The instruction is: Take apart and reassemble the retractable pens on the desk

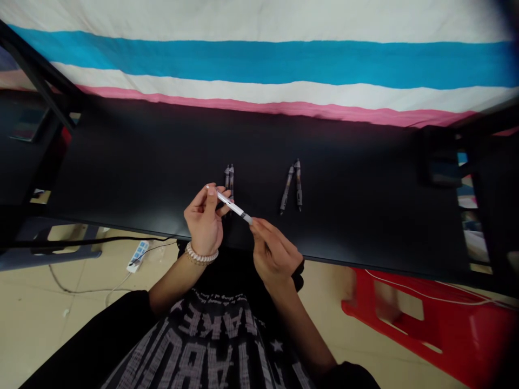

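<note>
A slim white pen (232, 203) with a grey band near its lower right end slants between my two hands, above the front edge of the black table. My left hand (206, 219), with a pale coiled band at the wrist, pinches the pen's upper left end between thumb and fingers. At the other end, the fingertips of my right hand (275, 248) are closed on the pen's tip. Just behind my left fingers lie two dark pens (229, 175) side by side, partly hidden by the hand. Two more dark pens (292, 186) rest to the right, their far ends close together.
The black table (365, 178) runs across the view, backed by a striped curtain (284, 62). Below on the floor are a red plastic stool (441, 324) at right and a white power strip (138, 256) with cables at left. Black frame posts (40, 81) stand at the sides.
</note>
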Available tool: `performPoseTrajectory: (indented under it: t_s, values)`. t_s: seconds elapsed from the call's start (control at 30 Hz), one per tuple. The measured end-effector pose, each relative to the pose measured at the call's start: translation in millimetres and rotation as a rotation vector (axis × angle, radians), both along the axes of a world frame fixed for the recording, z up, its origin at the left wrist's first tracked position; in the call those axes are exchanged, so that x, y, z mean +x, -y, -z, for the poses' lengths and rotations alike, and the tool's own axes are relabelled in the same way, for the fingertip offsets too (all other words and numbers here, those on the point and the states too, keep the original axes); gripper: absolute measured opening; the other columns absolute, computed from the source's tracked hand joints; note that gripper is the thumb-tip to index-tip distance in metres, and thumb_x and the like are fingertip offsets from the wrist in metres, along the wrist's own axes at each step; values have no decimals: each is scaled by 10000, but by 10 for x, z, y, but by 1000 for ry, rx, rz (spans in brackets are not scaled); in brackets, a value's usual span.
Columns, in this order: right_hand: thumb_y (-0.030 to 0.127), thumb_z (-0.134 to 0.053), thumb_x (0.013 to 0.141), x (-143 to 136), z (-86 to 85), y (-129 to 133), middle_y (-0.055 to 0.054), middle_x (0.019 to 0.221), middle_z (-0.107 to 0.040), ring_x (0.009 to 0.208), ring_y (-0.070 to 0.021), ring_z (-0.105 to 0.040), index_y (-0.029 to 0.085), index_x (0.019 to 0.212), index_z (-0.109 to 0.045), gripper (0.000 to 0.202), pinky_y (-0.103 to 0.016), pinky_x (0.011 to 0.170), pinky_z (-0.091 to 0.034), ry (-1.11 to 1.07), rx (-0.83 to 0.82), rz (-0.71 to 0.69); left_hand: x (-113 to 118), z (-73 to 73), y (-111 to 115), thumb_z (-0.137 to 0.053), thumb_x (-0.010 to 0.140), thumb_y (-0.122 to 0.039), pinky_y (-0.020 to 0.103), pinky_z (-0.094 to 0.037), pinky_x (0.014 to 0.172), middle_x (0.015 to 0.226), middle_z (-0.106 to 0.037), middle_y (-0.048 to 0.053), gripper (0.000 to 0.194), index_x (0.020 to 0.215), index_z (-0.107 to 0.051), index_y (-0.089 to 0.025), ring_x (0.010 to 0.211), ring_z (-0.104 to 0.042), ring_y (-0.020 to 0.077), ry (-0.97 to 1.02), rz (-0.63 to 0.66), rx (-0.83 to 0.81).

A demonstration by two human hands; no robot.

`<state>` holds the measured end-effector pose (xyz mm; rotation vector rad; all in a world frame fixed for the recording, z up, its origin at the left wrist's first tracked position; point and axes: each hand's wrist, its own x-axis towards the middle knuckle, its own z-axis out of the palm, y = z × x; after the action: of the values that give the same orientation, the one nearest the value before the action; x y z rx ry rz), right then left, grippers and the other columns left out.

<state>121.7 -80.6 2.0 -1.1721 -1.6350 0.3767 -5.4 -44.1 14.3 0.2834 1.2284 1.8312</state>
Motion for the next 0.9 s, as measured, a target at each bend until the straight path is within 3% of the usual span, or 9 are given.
performPoseTrajectory:
  t_s: [0.07, 0.13, 0.2, 0.3, 0.4, 0.5, 0.8, 0.9]
  values:
    - [202, -619, 966, 2, -6, 1, -12, 815, -798, 686, -160, -771, 212, 1156, -710, 211, -268, 642, -667, -71, -215, -57, -18, 3, -18, -840, 762, -364, 247, -637, 674, 853, -763, 40, 244, 907, -762, -184, 770, -754, 146, -5, -6, 4]
    - [284, -638, 958, 9, -18, -4, -33, 888, -798, 731, -171, -773, 204, 1220, -667, 275, -287, 650, -667, -126, -315, -73, -38, 5, -35, -844, 757, -362, 248, -639, 671, 856, -764, 39, 245, 904, -763, -184, 770, -754, 147, -6, -30, 9]
    - [301, -681, 926, 25, -31, -16, -52, 957, -793, 790, -181, -771, 209, 1142, -699, 236, -310, 718, -664, -118, -284, -59, -54, 9, -46, -852, 746, -359, 254, -642, 670, 852, -763, 37, 250, 898, -764, -181, 771, -755, 151, -2, -52, 17]
    - [288, -627, 958, 58, -45, -40, -12, 761, -767, 613, -141, -725, 213, 964, -745, 139, -267, 642, -632, -76, -325, -71, -64, 24, -43, -852, 746, -359, 259, -643, 664, 841, -761, 36, 252, 896, -765, -177, 760, -754, 152, -5, -57, 20]
    - [330, -634, 947, 77, -47, -61, -32, 811, -774, 638, -150, -727, 200, 997, -743, 176, -274, 645, -622, -80, -358, -68, -63, 38, -31, -840, 761, -355, 262, -644, 672, 849, -762, 37, 235, 899, -764, -180, 762, -754, 151, -9, -57, 10]
    - [340, -571, 979, 72, -40, -65, -10, 706, -741, 563, -131, -694, 202, 903, -737, 229, -249, 588, -595, -91, -452, -155, -63, 41, -27, -831, 773, -344, 263, -643, 674, 854, -762, 39, 221, 905, -761, -181, 767, -754, 151, -15, -54, 3]
    - [448, -553, 974, 12, -59, -53, -19, 703, -731, 544, -132, -683, 196, 953, -704, 295, -239, 541, -572, -167, -562, -147, -63, 55, 4, -829, 774, -353, 271, -640, 688, 879, -756, 41, 237, 927, -756, -188, 774, -741, 146, -19, -26, 8]
    - [497, -540, 973, -28, -79, -55, 26, 540, -640, 384, -99, -571, 191, 871, -684, 353, -196, 394, -460, -304, -725, -244, -101, 34, 11, -826, 779, -362, 260, -633, 702, 880, -735, 33, 243, 941, -749, -197, 774, -721, 131, 4, 42, 34]
